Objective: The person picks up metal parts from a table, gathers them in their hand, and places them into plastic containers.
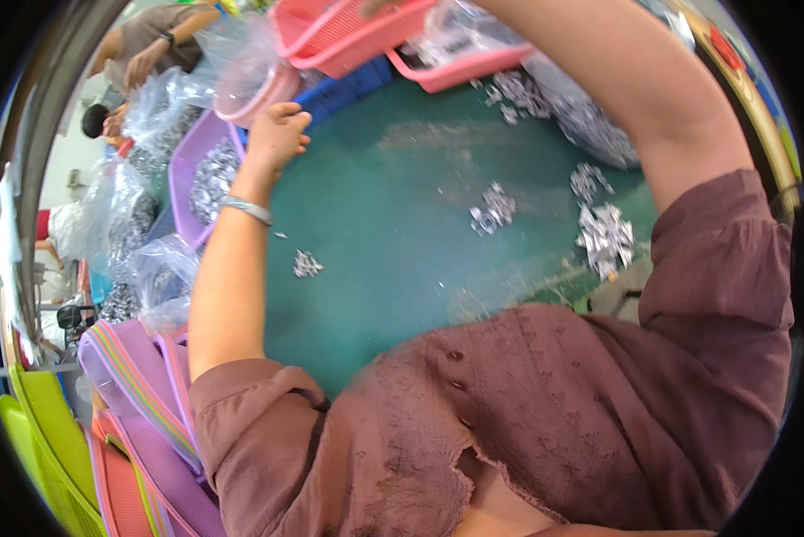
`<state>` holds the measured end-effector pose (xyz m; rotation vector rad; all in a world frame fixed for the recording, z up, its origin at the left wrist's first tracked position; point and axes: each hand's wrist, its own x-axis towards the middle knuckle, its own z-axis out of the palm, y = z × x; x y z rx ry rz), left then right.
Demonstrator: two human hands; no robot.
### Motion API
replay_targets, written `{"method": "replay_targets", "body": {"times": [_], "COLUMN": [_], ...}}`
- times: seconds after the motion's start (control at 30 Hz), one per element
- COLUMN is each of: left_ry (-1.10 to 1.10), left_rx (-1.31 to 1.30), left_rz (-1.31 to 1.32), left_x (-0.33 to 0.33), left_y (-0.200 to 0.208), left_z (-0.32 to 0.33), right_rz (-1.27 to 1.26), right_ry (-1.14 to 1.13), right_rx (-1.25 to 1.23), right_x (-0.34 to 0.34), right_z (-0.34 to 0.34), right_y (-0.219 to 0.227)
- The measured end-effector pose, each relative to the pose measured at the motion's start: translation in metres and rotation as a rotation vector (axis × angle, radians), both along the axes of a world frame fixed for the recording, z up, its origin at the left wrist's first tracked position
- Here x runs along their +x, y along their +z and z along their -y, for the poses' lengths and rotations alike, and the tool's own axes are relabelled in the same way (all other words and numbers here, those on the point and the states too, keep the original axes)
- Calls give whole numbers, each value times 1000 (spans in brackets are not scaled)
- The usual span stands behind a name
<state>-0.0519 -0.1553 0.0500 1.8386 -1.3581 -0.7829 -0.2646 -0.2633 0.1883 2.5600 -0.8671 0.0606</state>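
My left hand point(279, 136) is raised over the left side of the green table, its fingers curled. Whatever they hold, if anything, is too small to make out. It is next to a round pink tub point(257, 97) and a blue crate point(348, 92). My right arm stretches across the top right and leaves the picture. A small part of my right hand point(377, 6) shows at the upper edge, over a pink mesh basket point(353, 49); its fingers are mostly cut off. Below my left forearm lies a small pile of silvery metal pieces point(307, 264).
A purple basket point(183, 179) of silvery pieces stands left. More piles point(606, 237) and a filled plastic bag point(590, 121) lie right. A pink tray point(456, 73) holds bagged things. Purple and green baskets point(53, 430) are at lower left. Another person's hand point(144, 64) shows at upper left.
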Motion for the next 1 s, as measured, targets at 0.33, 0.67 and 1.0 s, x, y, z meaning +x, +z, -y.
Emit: {"method": "replay_targets", "body": {"times": [0.33, 0.67, 1.0], "left_ry": [-196, -131, -159], "left_rx": [119, 139, 140], "left_rz": [248, 328, 317], "left_x": [-40, -47, -80], "left_y": [18, 0, -29], "left_z": [-86, -190, -234], "right_rz": [56, 40, 264], "right_ry": [244, 25, 122], "right_rx": [161, 762, 749], "right_x": [-97, -139, -145], "right_z": [-89, -149, -147], "right_y": [6, -172, -213]}}
